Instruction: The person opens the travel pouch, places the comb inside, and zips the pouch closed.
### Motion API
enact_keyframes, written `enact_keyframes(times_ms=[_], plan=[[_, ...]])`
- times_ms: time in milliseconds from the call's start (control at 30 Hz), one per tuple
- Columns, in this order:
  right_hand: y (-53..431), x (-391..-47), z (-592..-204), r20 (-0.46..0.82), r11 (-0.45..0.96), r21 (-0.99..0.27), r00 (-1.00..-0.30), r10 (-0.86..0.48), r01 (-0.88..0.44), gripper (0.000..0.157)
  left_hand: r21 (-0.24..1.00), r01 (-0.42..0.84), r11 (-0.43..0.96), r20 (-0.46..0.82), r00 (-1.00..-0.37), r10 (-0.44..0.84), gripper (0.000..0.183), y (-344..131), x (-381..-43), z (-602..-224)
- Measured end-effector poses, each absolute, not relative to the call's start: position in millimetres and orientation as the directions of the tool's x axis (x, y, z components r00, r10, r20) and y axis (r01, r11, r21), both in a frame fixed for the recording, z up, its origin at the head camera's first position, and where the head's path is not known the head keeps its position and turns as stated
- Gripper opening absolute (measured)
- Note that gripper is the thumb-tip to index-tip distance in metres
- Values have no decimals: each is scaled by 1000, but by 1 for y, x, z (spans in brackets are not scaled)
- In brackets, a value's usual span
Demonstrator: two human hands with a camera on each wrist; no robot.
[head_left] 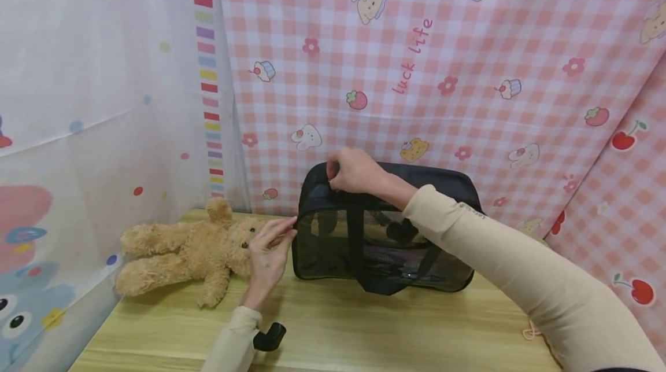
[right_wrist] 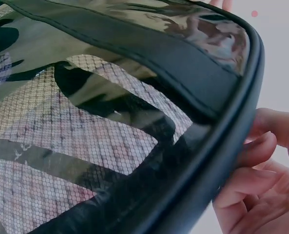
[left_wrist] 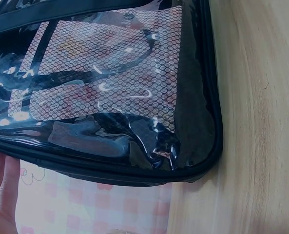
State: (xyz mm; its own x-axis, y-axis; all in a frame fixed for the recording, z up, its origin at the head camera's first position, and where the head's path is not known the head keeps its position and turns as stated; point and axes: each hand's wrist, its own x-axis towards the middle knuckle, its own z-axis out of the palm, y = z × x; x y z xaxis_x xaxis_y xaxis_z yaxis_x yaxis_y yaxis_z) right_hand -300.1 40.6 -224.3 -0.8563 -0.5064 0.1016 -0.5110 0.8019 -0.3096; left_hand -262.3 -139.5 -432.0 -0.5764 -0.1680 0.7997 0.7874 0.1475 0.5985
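Note:
A black bag (head_left: 325,250) with see-through panels stands upright on the table, its dark strap handle (head_left: 382,286) hanging down the front. At its left edge, my left hand (head_left: 270,245) holds the bag's side with the fingertips; the fingers (left_wrist: 8,180) reach behind the dark piping. My right hand (head_left: 356,170) is bent over the top left of the bag. Its thumb and curled fingers (right_wrist: 254,183) pinch at the zipper edge, the pull itself hidden. Through the clear panel a mesh pocket (left_wrist: 120,63) and dark straps show inside.
Left of the bag a tan teddy bear (head_left: 203,247) lies on its back, its head partly behind my left hand. A pink cord (head_left: 531,331) lies near my right sleeve. Patterned cloths (head_left: 291,100) hang behind the wooden table (head_left: 333,331) and at both sides.

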Motion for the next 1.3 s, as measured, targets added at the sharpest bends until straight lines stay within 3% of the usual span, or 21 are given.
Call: enact_keyframes(times_ms=[400, 800, 1300], plan=[[64, -311, -216, 90, 739, -459, -853, -514, -494, 11, 607, 781, 145, 794, -586, -162, 27, -140, -260, -432], [73, -315, -209, -21, 676, -641, -872, -489, -364, 10, 589, 794, 150, 807, -567, -164, 29, -137, -250, -417], [94, -317, -203, -79, 657, -688, -868, -490, -309, 14, 587, 799, 132, 808, -567, -161, 28, -139, -263, -431]])
